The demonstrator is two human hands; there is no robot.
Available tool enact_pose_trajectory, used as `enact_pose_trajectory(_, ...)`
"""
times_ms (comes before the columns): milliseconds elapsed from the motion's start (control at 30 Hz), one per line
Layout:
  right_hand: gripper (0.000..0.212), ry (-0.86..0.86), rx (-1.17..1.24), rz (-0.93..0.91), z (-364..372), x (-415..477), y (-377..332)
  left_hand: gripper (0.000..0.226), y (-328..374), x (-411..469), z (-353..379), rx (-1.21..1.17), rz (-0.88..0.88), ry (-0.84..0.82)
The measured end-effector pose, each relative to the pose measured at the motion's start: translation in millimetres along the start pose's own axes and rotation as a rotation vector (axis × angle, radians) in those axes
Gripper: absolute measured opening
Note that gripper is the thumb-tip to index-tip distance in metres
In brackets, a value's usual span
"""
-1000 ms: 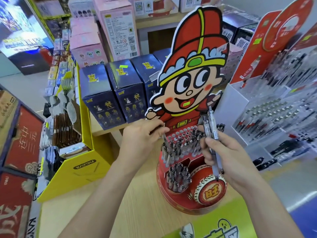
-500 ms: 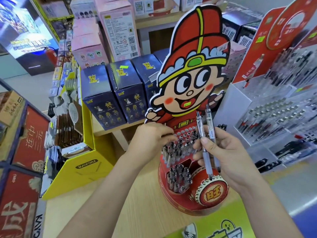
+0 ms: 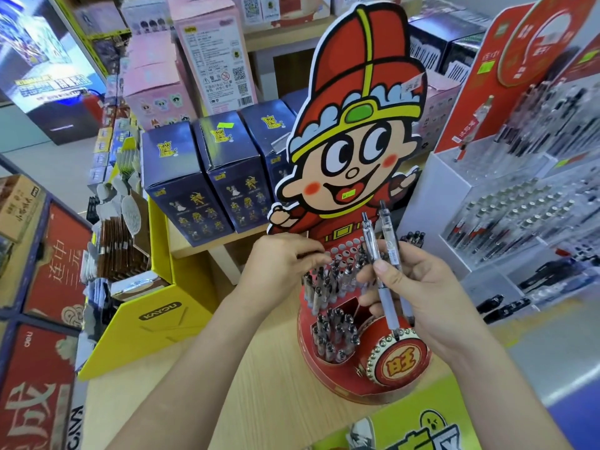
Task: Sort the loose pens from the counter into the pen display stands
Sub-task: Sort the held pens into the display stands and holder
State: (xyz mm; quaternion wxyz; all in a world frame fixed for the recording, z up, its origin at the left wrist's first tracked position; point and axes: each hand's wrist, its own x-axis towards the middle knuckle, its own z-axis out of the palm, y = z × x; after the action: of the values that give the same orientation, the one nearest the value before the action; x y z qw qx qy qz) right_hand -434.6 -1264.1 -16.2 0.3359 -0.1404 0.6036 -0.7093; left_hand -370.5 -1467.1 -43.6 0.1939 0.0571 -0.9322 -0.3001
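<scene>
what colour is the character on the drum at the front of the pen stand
Yellow, on the red drum; head view.

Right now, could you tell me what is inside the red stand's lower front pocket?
Clear pens stand clustered in that pocket of the red stand, tops up. The pocket wall hides their lower ends and the floor.

Red-and-yellow pen stand, clear grey-gripped pens, navy boxes

Navy boxes, pink boxes behind.
</scene>
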Motion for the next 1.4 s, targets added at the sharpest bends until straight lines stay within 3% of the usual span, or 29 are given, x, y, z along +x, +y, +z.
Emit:
enact_pose_trajectory(267, 0.025, -0.011, -0.030, -0.006, 4, 2, 5, 0.021, 9, 13, 2, -0.026, -0.082, -0.230)
enact_pose_trajectory(500, 0.028, 0.000, 0.012, 0.003, 3, 5, 8, 0.031, 8, 9, 8, -0.175, -0.313, -0.327)
enact_pose_trajectory(667, 0.025, 0.005, 0.024, 0.027, 0, 6, 12, 0.013, 8, 13, 5, -0.445, -0.533, -0.236)
enact_pose_trajectory(800, 0.022, 0.010, 0.005, 0.015, -4, 5, 12, 0.013, 10, 9, 6, -0.289, -0.406, -0.157)
enact_pose_trajectory(967, 0.026, 0.012, 0.008, 0.017, -4, 5, 12, 0.026, 16, 10, 5, -0.046, -0.263, -0.287)
enact_pose_trajectory(1067, 0.026, -0.006, -0.008, 0.020, -6, 4, 12, 0.034, 15, 6, 1, -0.148, -0.333, -0.307)
enact_pose_trajectory(1167, 0.023, -0.032, 0.005, 0.041, -7, 3, 11, 0.031, 23, 3, -5, -0.230, -0.335, -0.147)
enact_pose_trajectory(1233, 0.026, -0.054, 0.038, 0.054, -7, 2, 10, 0.030, 37, 5, -10, -0.435, -0.356, -0.052)
enact_pose_trajectory(1400, 0.025, -0.162, 0.148, 0.085, -5, 3, 4, 0.025, 66, 12, -17, -0.783, -0.434, -0.129)
